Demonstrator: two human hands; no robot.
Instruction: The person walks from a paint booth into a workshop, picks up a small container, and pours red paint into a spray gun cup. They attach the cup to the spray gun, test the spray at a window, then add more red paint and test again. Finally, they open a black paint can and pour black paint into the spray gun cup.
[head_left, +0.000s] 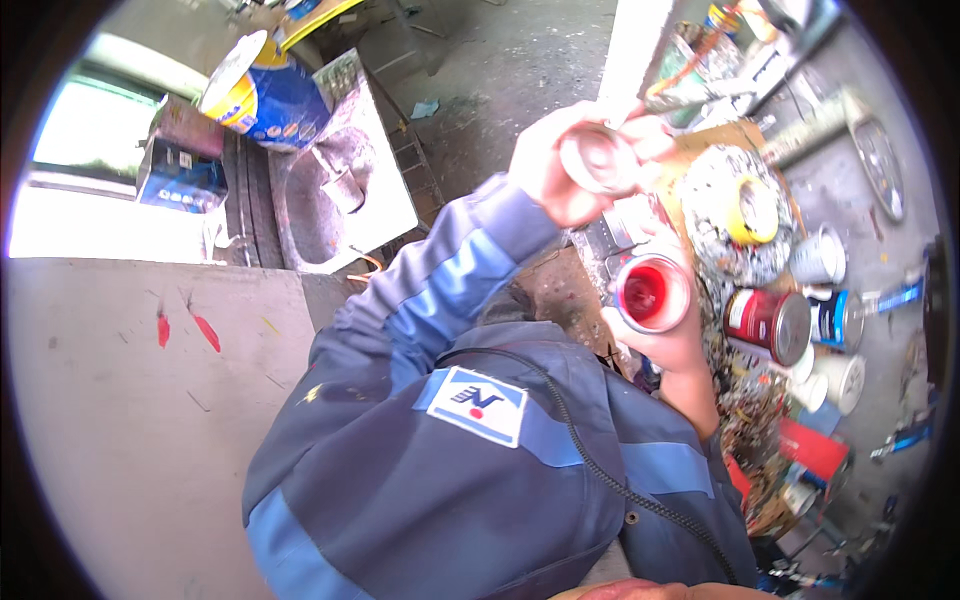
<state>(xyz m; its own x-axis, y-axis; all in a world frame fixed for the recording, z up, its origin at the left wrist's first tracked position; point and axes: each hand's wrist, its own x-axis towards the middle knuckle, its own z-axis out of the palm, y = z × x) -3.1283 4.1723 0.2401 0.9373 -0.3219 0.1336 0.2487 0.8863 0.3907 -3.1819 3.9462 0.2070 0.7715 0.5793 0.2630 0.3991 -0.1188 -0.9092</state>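
Note:
My left hand [543, 172], at the end of the blue-sleeved arm, is raised and closed around a round whitish lid [598, 160]. Below and to the right of it, my right hand [682, 352] grips a small jar [655, 292] with red paint-like contents; its open mouth faces up toward me. Lid and jar are apart. A pale box-shaped container [632, 220] stands on the bench between the two hands, partly hidden by them.
To the right, the cluttered bench bears a paint-crusted mound with a yellow ring [752, 210], a dark red can [768, 325], a blue can [838, 320] and white tubs [838, 380]. A stained sink [300, 215] and a blue-yellow bucket [285, 100] stand at the left.

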